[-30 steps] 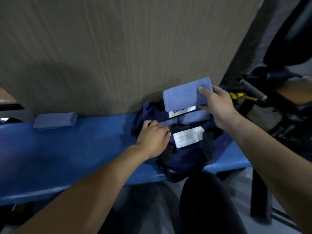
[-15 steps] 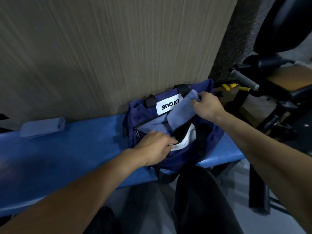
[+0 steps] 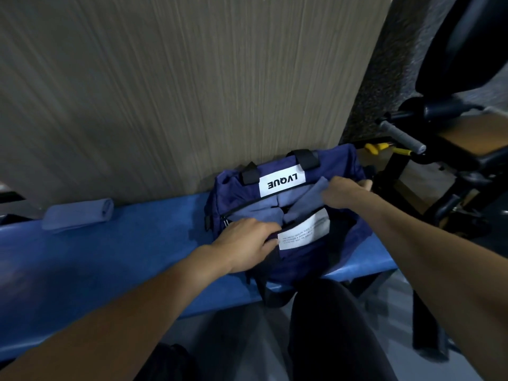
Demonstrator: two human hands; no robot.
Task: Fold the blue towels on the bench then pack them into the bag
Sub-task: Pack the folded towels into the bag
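Observation:
A navy bag [image 3: 310, 259] with a white label stands open on the blue bench [image 3: 110, 259] against the wall. My right hand [image 3: 343, 192] grips a folded blue towel [image 3: 308, 200] and holds it partly inside the bag's mouth. Another blue towel [image 3: 261, 213] lies inside the bag to its left. My left hand [image 3: 247, 243] grips the near rim of the bag and holds it open. One more folded blue towel [image 3: 79, 215] lies on the bench far to the left.
A wood-grain wall panel [image 3: 192, 92] rises right behind the bench. Black gym equipment [image 3: 439, 160] with a grey handle and yellow parts stands to the right. My dark-clothed legs [image 3: 330, 331] are below the bench's front edge.
My right hand has brought the towel down from above the bag into its opening. The bag's mouth is pulled wider and its label side now shows.

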